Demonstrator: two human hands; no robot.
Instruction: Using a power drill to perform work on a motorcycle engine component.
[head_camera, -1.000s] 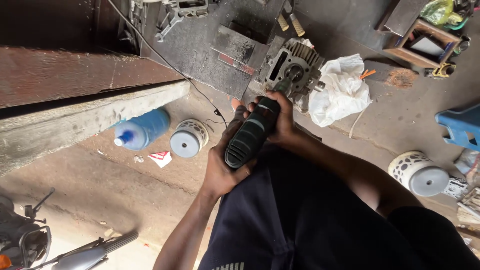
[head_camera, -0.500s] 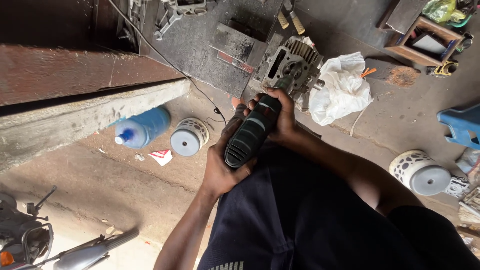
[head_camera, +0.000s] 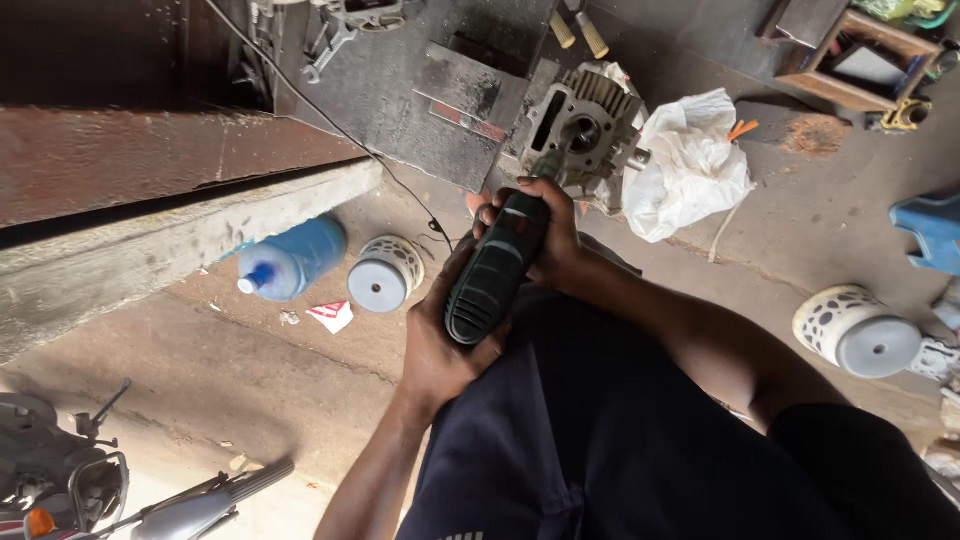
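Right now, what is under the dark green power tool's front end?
The power tool, gripped by the left hand and right hand, points into a finned engine cylinder head on the floor. Its bit tip and contact point are hidden.

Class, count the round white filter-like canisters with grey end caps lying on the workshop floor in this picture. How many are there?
2. One white canister lies beside the blue bottle, left of the power tool; the other white canister lies at the far right. More may be hidden out of frame.
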